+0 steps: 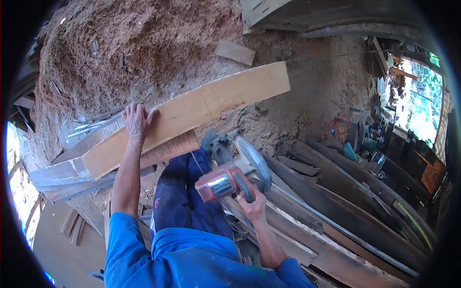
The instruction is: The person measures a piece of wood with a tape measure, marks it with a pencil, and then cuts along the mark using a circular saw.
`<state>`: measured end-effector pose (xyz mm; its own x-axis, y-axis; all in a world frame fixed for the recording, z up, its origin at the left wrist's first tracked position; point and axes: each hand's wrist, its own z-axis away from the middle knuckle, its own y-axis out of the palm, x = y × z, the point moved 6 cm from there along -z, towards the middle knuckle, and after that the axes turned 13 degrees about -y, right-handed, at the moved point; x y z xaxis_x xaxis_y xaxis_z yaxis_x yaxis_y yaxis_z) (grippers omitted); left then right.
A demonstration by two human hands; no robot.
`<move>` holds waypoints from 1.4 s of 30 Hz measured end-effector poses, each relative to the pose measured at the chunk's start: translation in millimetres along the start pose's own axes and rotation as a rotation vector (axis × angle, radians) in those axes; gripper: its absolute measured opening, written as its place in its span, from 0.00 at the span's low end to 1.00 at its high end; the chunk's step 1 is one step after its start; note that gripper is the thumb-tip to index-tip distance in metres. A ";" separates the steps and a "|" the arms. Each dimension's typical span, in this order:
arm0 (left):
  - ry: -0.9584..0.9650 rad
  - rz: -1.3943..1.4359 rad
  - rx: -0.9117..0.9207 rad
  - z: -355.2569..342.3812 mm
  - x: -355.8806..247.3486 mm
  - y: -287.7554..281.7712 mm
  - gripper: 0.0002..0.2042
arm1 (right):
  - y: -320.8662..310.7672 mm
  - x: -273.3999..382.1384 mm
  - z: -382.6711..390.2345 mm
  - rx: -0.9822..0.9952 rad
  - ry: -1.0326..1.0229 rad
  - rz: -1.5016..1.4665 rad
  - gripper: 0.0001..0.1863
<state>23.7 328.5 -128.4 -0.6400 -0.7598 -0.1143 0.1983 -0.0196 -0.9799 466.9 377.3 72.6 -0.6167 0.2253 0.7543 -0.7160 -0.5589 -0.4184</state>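
A long pale wooden plank (225, 96) lies slantwise in front of me, its right end reaching past the boards below it. My left hand (138, 120) rests on the plank's left half, fingers spread over its far edge. With my right hand (252, 206) I grip the rear handle of a red circular saw (223, 182). The saw hangs beside my right leg, apart from the plank, and its rounded grey blade guard (253, 161) faces right. Whether the blade is turning I cannot tell.
Under the plank lie a reddish board (170, 150) and stacked grey boards (60, 175). A sawdust heap (144, 48) rises beyond, with a wood offcut (235, 52) on the ground. Long boards (331, 192) are piled at right. Assorted clutter (367, 139) stands near a bright opening.
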 end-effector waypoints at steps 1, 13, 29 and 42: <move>0.016 -0.018 0.007 1.9 -4.1 2.8 0.24 | 9.4 2.5 -4.1 0.018 -0.054 0.005 0.21; 0.079 0.069 -0.137 1.7 -4.5 4.1 0.21 | 76.0 -7.1 -43.2 0.028 -0.334 0.074 0.23; 0.137 0.120 -0.134 -0.8 -8.7 -2.9 0.17 | 93.0 5.7 -72.2 0.038 -0.408 0.065 0.20; 0.154 0.112 -0.032 -4.3 -14.7 -5.9 0.17 | 100.9 7.9 -89.5 0.109 -0.332 0.047 0.21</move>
<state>28.7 342.6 -121.6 -0.7219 -0.6476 -0.2437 0.2520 0.0820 -0.9642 360.4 394.1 -9.0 -0.4954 -0.0649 0.8662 -0.6389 -0.6483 -0.4140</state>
